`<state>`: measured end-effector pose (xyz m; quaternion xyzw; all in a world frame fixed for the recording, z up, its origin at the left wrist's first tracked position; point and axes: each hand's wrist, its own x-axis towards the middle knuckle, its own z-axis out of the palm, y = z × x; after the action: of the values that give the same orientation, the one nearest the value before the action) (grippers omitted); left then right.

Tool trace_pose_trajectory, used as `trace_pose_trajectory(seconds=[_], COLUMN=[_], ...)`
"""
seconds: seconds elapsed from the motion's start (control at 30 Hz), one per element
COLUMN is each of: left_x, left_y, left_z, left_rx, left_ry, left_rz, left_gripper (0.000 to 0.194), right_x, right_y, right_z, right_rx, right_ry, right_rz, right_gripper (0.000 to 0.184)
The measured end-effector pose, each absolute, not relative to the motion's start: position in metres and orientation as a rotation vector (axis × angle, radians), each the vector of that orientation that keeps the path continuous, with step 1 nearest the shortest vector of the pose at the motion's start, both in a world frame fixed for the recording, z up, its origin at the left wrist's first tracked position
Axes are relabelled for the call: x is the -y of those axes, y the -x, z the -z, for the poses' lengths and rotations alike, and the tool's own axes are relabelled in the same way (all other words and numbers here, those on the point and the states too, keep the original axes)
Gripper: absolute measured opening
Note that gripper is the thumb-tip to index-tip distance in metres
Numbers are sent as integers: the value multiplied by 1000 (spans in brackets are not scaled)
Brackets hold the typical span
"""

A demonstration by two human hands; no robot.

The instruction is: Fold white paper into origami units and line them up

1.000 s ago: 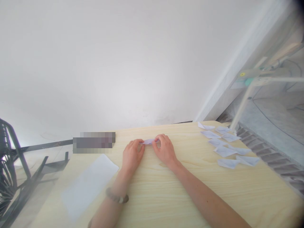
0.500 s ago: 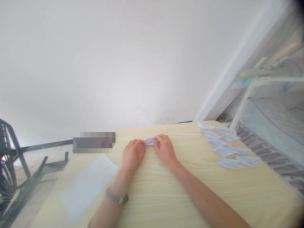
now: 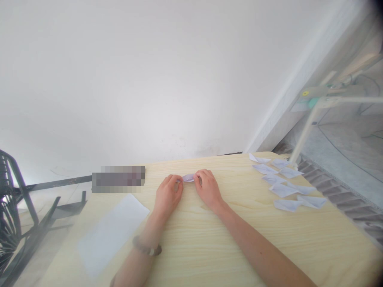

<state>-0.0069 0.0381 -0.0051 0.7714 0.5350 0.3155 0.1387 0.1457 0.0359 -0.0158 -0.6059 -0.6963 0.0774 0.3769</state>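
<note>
A small folded paper boat is pinched between my two hands, low over the far middle of the table. My left hand is closed on its left tip, thumb and forefinger together. At the other end, my right hand grips the right tip the same way. Fingers cover both ends of the paper, so only its middle shows. Several folded paper boats lie grouped at the table's right side. Flat on the left side rests white paper, near my left forearm.
The pale wooden table stands against a white wall. A blurred-out dark object sits at its far left corner. A black chair is beyond the left edge, and a white metal frame stands off the right.
The folded paper has shifted very slightly between my fingertips, and its visible middle looks a little narrower. Both hands have hardly moved. Everything else lies as before.
</note>
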Motion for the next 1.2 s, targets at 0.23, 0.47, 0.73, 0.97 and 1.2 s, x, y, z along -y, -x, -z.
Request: trace_pose_trajectory(seconds=[0.23, 0.47, 0.73, 0.97, 1.2], left_x=[-37, -38, -34, -35, -33], left_y=[6, 6, 4, 4, 4], left_z=[3, 6, -2, 0, 1], left_rx=[-1456, -1434, -1421, -1466, -1435], left_ry=[-2220, -2193, -2242, -2246, -2339], left_rz=[-938, -977, -920, -882, -833], left_gripper=[18, 18, 14, 16, 16], right_x=[-35, -35, -35, -33, -30], right_y=[-146, -146, -147, -144, -143], right_z=[17, 16, 17, 14, 10], right_rx=[1761, 1810, 1850, 1892, 1962], right_ry=[1531, 1532, 1531, 1528, 1497], right_rz=[-202, -226, -229, -253, -261], right_gripper=[15, 23, 19, 12, 6])
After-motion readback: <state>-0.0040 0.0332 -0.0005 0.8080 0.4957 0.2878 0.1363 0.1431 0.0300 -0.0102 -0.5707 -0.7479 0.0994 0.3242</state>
